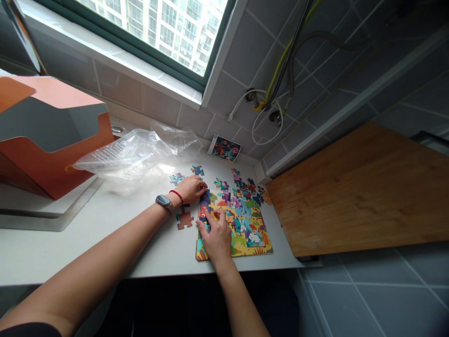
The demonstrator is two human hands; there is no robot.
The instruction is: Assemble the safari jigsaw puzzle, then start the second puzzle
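Note:
A colourful jigsaw puzzle board [259, 250] lies near the counter's front edge, with rabbits and trees on it and loose pieces over its upper part. My left hand [192, 188], wearing a watch and red cord, is at its upper left corner; the fingers are curled and what they grip is hidden. My right hand [218, 236] rests over the board's left side, thumb and index finger apart, tips touching a dark blue strip [202, 201] with a red figure. Brown puzzle pieces [185, 219] lie left of the board. More pieces [197, 170] lie beyond my left hand.
An orange cardboard box [70, 161] stands open at the left. Crumpled clear plastic [140, 152] lies beside it. A picture card [224, 148] leans at the back wall. Several puzzle pieces [247, 187] are piled behind the board. A wooden panel [361, 196] borders the right; cables [280, 70] hang above.

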